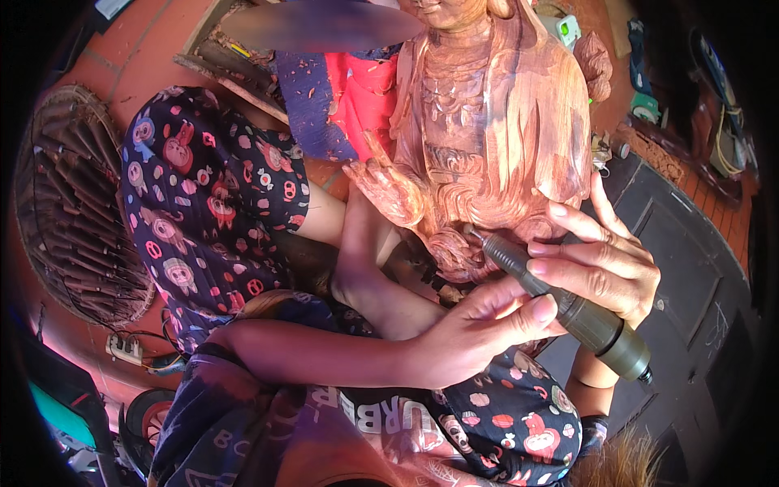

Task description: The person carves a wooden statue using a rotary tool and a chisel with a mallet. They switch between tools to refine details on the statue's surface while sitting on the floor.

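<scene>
A carved reddish-brown wooden statue (487,130) of a robed, seated figure stands tilted in front of me, and its raised carved hand (385,191) juts out to the left. A dark green, pen-shaped rotary carving tool (588,321) lies slantwise across my hands, its thin tip against the folds at the statue's lap. My left hand (487,325) pinches the tool's body between thumb and fingers. From the right, my right hand (604,264) curls over the same tool, with other fingers spread on the statue's side. The bit's very end is hard to make out.
A round woven tray (61,114) full of dark-handled carving tools (85,195) sits at the left. Blue and red cloth (316,101) with wood shavings lies behind my leg. To the right is a dark panel (690,252); a white power strip (124,349) and cables are at the lower left.
</scene>
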Demonstrator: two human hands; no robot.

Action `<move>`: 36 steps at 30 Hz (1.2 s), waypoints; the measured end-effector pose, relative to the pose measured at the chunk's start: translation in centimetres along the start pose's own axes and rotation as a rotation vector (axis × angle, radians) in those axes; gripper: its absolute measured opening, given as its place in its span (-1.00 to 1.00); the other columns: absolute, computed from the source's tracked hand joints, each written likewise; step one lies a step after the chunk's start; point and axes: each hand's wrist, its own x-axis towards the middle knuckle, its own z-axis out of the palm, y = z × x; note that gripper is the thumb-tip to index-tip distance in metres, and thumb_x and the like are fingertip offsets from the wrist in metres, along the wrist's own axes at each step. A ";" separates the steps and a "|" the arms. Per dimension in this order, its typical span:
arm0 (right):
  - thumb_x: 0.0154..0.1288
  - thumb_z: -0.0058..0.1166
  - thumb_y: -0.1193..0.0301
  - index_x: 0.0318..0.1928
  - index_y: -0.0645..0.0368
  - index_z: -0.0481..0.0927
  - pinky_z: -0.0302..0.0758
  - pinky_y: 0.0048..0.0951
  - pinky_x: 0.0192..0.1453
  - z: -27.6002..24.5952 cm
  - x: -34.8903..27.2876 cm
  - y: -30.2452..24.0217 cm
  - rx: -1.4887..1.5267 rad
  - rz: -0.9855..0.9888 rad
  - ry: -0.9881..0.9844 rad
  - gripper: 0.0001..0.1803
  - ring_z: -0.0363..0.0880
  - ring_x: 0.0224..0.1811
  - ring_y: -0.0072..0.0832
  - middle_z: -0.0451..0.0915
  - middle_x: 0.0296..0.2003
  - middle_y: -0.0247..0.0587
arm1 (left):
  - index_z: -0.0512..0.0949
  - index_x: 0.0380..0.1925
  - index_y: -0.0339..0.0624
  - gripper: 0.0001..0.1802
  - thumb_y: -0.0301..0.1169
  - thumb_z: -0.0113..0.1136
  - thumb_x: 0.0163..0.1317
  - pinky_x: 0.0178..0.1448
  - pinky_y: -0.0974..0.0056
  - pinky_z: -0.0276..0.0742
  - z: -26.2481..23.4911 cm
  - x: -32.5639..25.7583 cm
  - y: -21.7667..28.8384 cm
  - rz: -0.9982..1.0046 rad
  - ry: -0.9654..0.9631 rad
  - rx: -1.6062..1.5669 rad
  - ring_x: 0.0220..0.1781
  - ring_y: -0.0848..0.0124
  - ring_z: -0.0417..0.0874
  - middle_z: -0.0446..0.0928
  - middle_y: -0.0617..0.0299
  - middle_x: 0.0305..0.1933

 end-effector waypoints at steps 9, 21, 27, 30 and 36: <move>-0.21 0.19 0.26 -0.45 0.03 0.71 0.16 -0.13 0.33 0.0 0.0 0.2 0.000 -0.026 -0.030 -0.77 0.61 -0.11 -0.36 0.65 -0.50 -0.36 | 0.25 0.11 -0.25 -0.65 -0.37 -0.19 0.38 0.27 0.27 0.28 -0.8 -0.1 -0.8 -0.039 0.014 -0.034 0.18 0.47 0.33 0.32 0.24 0.10; -0.06 0.26 0.14 -0.39 0.16 0.66 0.13 0.21 0.23 -0.6 -1.9 1.8 0.146 -0.133 -0.010 -0.66 0.58 -0.09 -0.10 0.64 -0.48 -0.17 | 0.25 0.10 -0.28 -0.66 -0.39 -0.18 0.38 0.09 0.38 0.34 0.2 0.1 0.1 -0.115 -0.001 0.305 0.06 0.52 0.37 0.39 0.23 0.00; -0.11 0.34 0.22 -0.40 0.18 0.64 0.20 0.20 0.20 -1.5 -3.0 1.6 0.161 -0.123 0.062 -0.68 0.57 -0.07 -0.10 0.63 -0.45 -0.14 | 0.13 0.22 -0.24 -0.55 -0.33 -0.17 0.38 -0.12 0.47 0.31 -0.3 -0.2 0.1 -0.317 -0.099 0.487 -0.04 0.61 0.34 0.35 0.26 0.09; -0.09 0.35 0.22 -0.41 0.19 0.61 0.24 0.21 0.17 -1.7 -3.6 2.2 0.160 -0.143 0.185 -0.68 0.56 -0.07 -0.10 0.62 -0.46 -0.13 | 0.08 0.25 -0.24 -0.50 -0.30 -0.17 0.38 -0.05 0.44 0.32 -0.4 -0.5 -0.6 -0.285 -0.058 0.409 0.14 0.52 0.30 0.28 0.19 0.20; -0.06 0.30 0.20 -0.39 0.19 0.62 0.24 0.21 0.17 -1.2 -3.6 2.4 0.196 -0.185 0.168 -0.68 0.56 -0.06 -0.10 0.62 -0.44 -0.12 | 0.06 0.24 -0.27 -0.50 -0.30 -0.21 0.37 0.37 0.11 -0.02 -0.6 -0.4 0.0 -0.266 -0.119 0.300 0.31 0.26 0.19 0.23 0.09 0.21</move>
